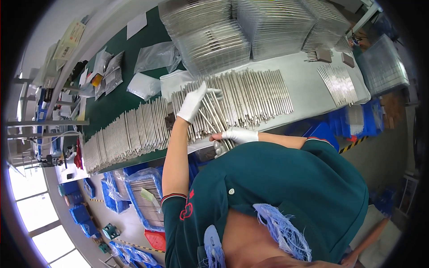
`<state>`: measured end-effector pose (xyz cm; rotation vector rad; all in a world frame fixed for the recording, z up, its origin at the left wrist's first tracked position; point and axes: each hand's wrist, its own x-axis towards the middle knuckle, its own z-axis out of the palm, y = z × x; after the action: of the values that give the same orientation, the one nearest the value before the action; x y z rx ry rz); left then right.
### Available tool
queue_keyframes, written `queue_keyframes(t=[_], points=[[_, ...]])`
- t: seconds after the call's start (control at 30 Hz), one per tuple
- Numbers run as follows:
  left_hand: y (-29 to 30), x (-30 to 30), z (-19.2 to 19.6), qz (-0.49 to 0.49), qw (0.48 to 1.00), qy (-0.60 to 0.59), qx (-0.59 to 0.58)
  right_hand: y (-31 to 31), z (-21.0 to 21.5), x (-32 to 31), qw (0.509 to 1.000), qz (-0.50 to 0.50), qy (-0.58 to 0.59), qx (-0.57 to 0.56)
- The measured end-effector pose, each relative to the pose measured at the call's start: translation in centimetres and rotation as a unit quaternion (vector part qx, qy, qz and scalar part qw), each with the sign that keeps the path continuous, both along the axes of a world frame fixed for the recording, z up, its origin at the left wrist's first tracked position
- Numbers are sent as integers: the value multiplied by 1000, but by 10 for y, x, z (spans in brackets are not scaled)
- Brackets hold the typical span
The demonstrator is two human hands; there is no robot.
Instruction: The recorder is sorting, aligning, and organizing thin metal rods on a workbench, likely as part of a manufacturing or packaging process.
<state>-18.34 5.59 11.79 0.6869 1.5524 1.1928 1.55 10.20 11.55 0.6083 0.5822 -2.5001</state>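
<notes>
- Shirt (286, 178), dark green, one: nearest to my camera, worn by the person, light blue fringe (283, 230) lying at the collar.
- Right hand (240, 135), white glove, thumb tip bare: closed about the bundle's lower end, thumb on one side, fingers curled on the other; I log it as clamped on the rods.
- Bundle (217, 115), several slim metal rods: slanting between the hands, upper part beside the left fingers, lower end in the right grip, above the near edge of the table.
- Left hand (193, 105), white glove: at the bundle's upper part, thumb pointing up and away from the fingers, which reach across toward the rods; whether they press on them I cannot tell.
- Right row (263, 96), metal rods side by side: just beyond and beside the bundle, on a white sheet (306, 91).
- Left row (129, 131), similar rods: left of the left forearm, a dark block (170, 121) at its right end.
- Small group (338, 85), rods: well to the right of both hands.
- Clear trays (275, 35), stacked: behind the right row.
- Plastic bag (156, 58), clear: far left of the trays, on the green table (117, 107).
</notes>
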Motion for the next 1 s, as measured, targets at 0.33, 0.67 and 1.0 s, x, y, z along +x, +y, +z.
queue_keyframes(t=[0.33,0.67,1.0], points=[[-10,6,-15,233,967,-56,92,6,-24,-5,993,-104,5,54],[-174,40,-60,489,868,-86,-2,146,-117,-14,872,-113,-134,457],[-228,131,-130,588,782,-191,-83,166,-115,-64,444,433,-47,783]])
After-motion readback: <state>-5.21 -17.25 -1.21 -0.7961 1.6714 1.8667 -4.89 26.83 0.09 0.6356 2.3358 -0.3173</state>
